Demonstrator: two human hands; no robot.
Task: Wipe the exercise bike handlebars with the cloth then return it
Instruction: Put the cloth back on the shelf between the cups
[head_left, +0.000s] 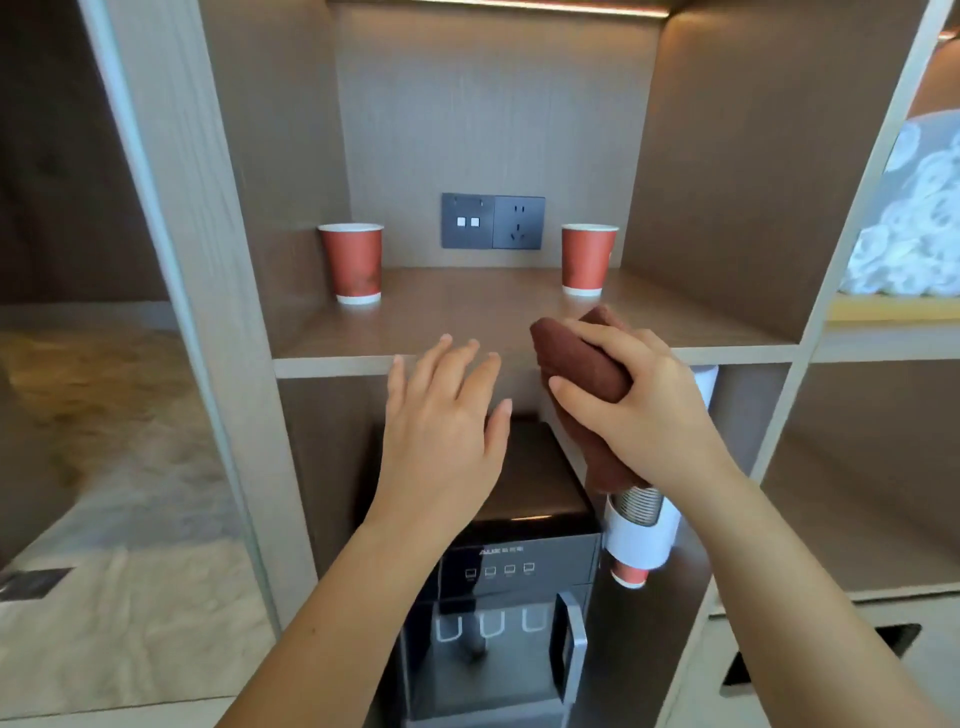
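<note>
Grip status, right hand: fingers and thumb wrapped around a bunched dark reddish-brown cloth. One end of the cloth projects up past the fingers, over the front part of the shelf; the other end hangs down below the palm, in front of the cup dispenser. Whether the cloth touches the shelf surface cannot be told.

Grip status, left hand: spread wide, palm down, fingers extended, holding nothing. Its fingertips lie at the front edge of the shelf, just beside the cloth and to its left.

Shelf contents: left red paper cup upright at the rear left; right red paper cup upright at the rear right, near the upper end of the cloth but apart from it. A grey wall socket panel sits on the back wall between the two cups.

Compartment below the shelf: a dark water dispenser stands under both forearms. The white cup dispenser hangs on its right side, with a red cup base showing at its lower opening.

Adjacent compartment, right: rolled white towels, well apart from both hands.
</note>
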